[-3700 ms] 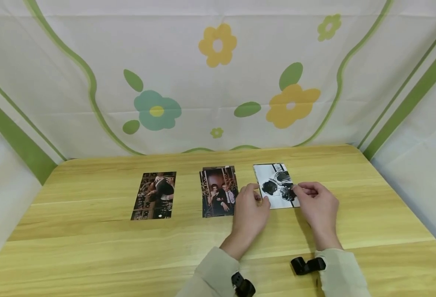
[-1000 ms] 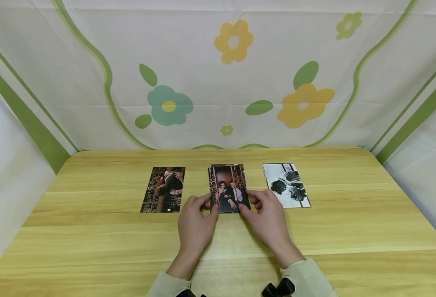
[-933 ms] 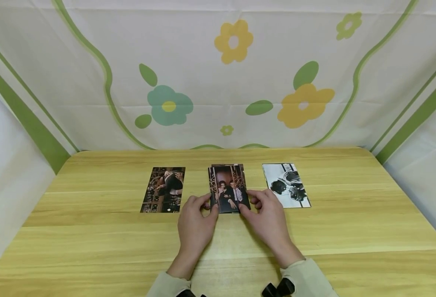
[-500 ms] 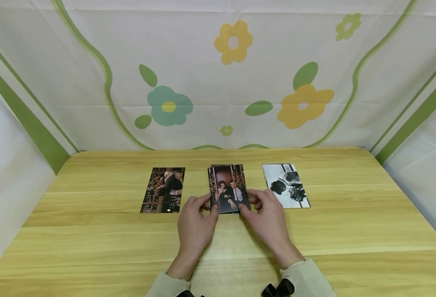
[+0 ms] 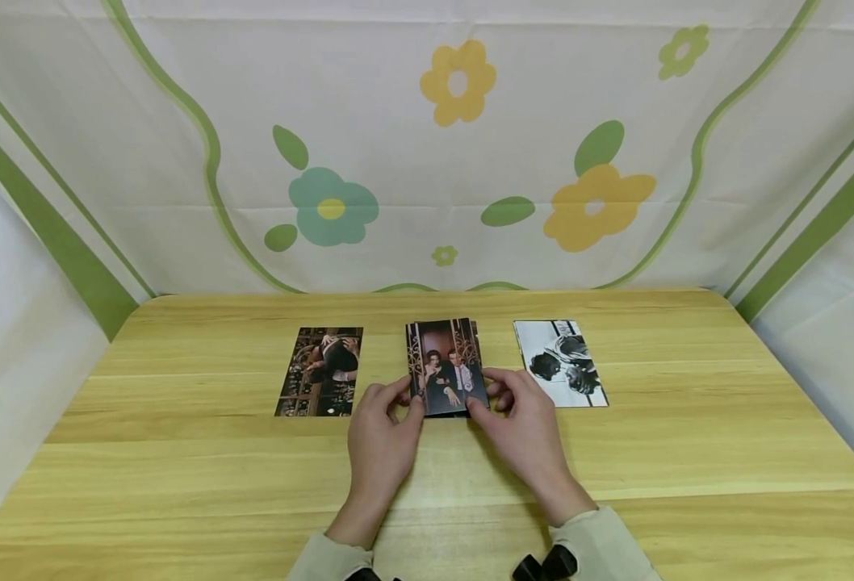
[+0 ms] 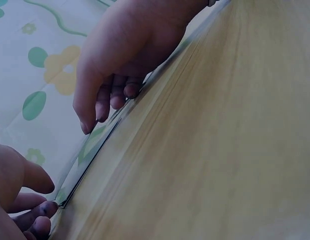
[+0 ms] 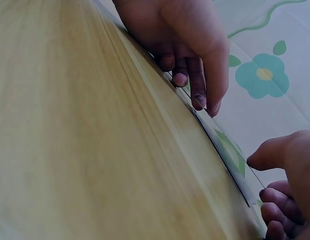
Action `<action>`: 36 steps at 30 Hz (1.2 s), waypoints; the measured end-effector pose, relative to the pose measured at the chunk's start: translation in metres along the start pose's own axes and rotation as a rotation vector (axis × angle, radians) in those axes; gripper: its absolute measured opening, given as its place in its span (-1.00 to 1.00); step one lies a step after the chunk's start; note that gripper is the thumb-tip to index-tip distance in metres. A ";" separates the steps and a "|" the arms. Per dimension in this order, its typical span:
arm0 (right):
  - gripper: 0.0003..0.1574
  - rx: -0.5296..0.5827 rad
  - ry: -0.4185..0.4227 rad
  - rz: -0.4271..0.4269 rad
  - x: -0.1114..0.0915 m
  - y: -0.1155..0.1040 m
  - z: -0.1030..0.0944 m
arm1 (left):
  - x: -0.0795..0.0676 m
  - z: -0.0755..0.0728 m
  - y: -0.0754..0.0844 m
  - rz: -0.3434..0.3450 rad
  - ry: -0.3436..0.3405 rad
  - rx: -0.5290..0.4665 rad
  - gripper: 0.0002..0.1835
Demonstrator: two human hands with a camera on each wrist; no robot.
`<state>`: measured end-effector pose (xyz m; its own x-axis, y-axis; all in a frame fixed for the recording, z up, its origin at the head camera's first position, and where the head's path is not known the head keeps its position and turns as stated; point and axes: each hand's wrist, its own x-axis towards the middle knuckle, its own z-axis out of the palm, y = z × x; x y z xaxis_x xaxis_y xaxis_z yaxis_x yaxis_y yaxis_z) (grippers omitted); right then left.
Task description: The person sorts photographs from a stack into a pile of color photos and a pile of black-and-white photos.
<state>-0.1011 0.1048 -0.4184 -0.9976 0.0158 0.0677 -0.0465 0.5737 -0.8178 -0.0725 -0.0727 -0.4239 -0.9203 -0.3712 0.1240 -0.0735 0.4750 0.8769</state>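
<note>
A dark photo card (image 5: 445, 363), showing two seated people in front of ornate ironwork, lies in the middle of the head view, its top card slightly askew over the stack below. My left hand (image 5: 385, 432) holds its left edge between thumb and fingers. On the opposite edge, my right hand (image 5: 527, 428) pinches with thumb and index finger. From the side, the left wrist view shows the thin card edge (image 6: 89, 167) a little above the stack. In the right wrist view, the right hand (image 7: 290, 175) is at the card's near end.
Left of the stack lies another dark photo card (image 5: 321, 371). A black-and-white photo card (image 5: 563, 367) lies on the right, with an edge of another beneath it. Everything rests on a wooden table (image 5: 180, 468) before a flowered cloth (image 5: 412, 161).
Both hands moved leftward from the black-and-white card to the middle stack. Within the last half second the top card shifted slightly away from me and to the left. The side cards stayed put.
</note>
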 end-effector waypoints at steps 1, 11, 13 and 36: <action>-0.44 0.004 0.001 -0.001 0.000 0.000 0.000 | 0.000 0.000 0.000 -0.003 0.000 -0.013 -0.66; -0.40 0.110 -0.001 0.043 -0.002 -0.007 -0.003 | 0.000 -0.006 0.003 -0.028 0.024 -0.254 -0.66; -0.40 0.129 0.002 0.039 -0.003 -0.010 -0.004 | 0.000 -0.007 0.004 -0.042 0.029 -0.289 -0.67; -0.45 0.231 0.014 0.052 -0.008 -0.025 -0.010 | 0.006 -0.021 0.015 -0.144 -0.025 -0.345 -0.68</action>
<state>-0.0917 0.0983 -0.3930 -0.9982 0.0529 0.0284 -0.0069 0.3693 -0.9293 -0.0708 -0.0850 -0.4005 -0.9192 -0.3933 -0.0195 -0.0727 0.1210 0.9900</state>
